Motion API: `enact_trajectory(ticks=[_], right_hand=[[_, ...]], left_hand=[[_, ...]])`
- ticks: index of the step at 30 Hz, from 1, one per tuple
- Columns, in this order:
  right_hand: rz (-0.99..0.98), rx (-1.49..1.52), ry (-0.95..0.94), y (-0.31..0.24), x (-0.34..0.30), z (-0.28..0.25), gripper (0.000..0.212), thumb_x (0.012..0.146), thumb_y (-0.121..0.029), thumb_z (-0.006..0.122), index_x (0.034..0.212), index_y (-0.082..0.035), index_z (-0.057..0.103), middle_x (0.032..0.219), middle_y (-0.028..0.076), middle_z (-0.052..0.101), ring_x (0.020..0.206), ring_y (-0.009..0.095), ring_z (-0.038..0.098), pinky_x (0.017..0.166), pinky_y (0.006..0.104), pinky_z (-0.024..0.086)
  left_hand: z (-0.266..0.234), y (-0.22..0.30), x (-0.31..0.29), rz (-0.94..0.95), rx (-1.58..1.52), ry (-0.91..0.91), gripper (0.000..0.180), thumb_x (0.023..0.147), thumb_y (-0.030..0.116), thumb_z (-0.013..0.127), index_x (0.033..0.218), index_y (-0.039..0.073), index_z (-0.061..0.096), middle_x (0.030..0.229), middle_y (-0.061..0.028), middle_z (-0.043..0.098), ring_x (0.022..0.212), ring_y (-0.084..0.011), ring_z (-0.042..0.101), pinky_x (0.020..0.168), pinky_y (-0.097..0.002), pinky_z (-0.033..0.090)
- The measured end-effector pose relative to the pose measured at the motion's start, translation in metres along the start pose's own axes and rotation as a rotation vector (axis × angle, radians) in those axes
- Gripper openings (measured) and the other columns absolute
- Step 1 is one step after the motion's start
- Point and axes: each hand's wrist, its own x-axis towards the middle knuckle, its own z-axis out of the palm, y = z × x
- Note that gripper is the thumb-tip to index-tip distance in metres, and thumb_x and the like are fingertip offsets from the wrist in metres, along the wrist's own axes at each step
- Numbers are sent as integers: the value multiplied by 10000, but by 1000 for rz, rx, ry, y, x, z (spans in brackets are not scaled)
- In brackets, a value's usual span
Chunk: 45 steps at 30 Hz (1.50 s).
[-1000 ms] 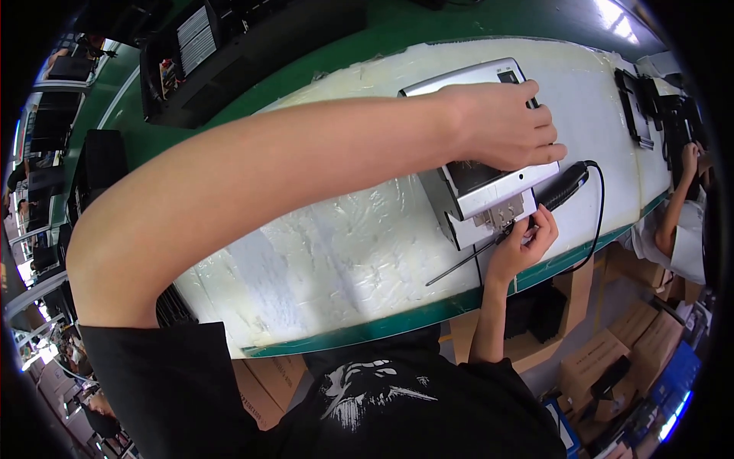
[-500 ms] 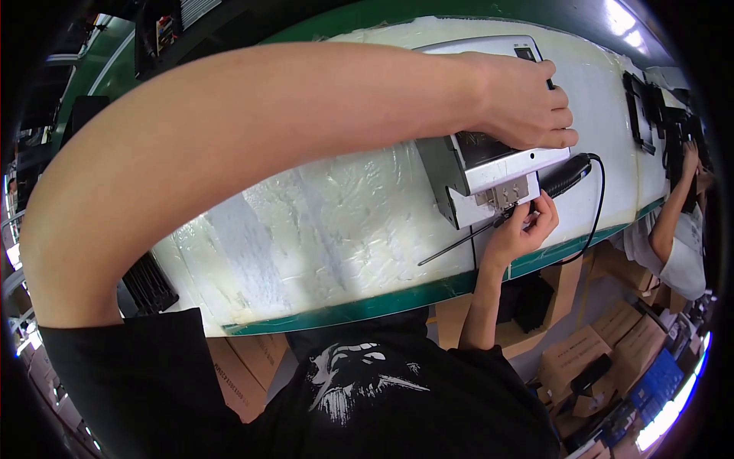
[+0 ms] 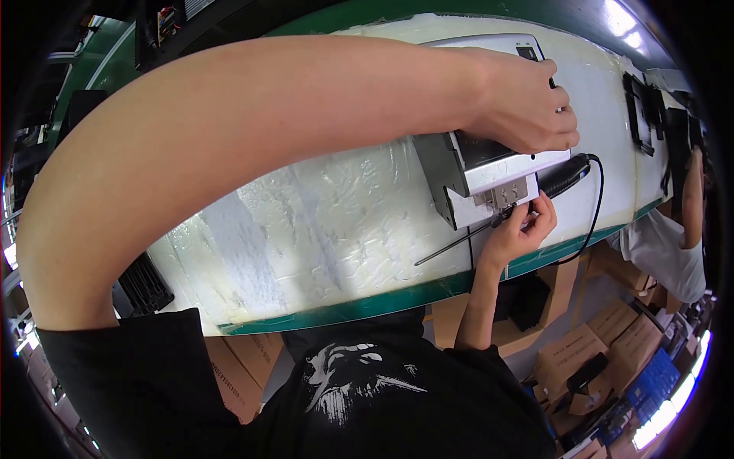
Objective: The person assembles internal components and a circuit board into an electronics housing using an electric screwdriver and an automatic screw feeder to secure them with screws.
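My left hand [image 3: 527, 103] reaches across the upper right of the frame and presses down over the top of the silver metal unit [image 3: 478, 164], fingers curled over its far edge, palm flat on it. The unit sits on the white padded bench [image 3: 306, 222], right of centre. Just below it my right hand [image 3: 524, 229] pinches a thin screwdriver [image 3: 459, 246] against the small connector plate [image 3: 508, 193] on the unit's near face, fingers closed tight around the tool's end. A black cable [image 3: 592, 206] loops beside that hand.
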Motion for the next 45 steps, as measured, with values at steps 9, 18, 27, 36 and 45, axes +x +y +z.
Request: enact_trajectory(ticks=[9,18,27,36,45], right_hand=[[-25,-29,5,1,0,0,128,828,2,570,956,9,576,1108,90,532,887,146,480,681,241,369],[-28,-26,10,1,0,1,123,826,10,565,948,13,573,1107,92,537,880,146,479,682,244,370],[-30,-46,12,-1,1,-1,118,826,17,563,944,13,568,1105,90,540,896,150,490,684,244,374],[-25,-26,15,0,0,1,118,828,13,565,946,11,571,1100,92,541,901,152,492,689,243,378],[-27,-14,11,0,0,1,111,834,7,567,945,10,572,1102,91,537,891,145,485,682,240,372]], left_hand=[[-2,-2,0,24,-26,-6,562,762,161,684,1263,51,453,1056,-17,578,1000,-156,586,900,-326,438],[-2,-4,-1,48,-20,21,496,805,153,623,1262,47,462,1036,-17,587,976,-148,597,866,-320,455],[7,2,-1,3,96,143,397,835,199,583,1194,57,490,1012,-10,586,952,-136,597,852,-317,461],[1,-9,5,88,-145,-58,617,718,152,730,1236,24,422,1068,-43,576,1062,-202,566,833,-401,497],[2,-6,6,68,-104,-70,668,729,177,735,1283,37,389,1077,-42,568,1061,-201,564,853,-404,490]])
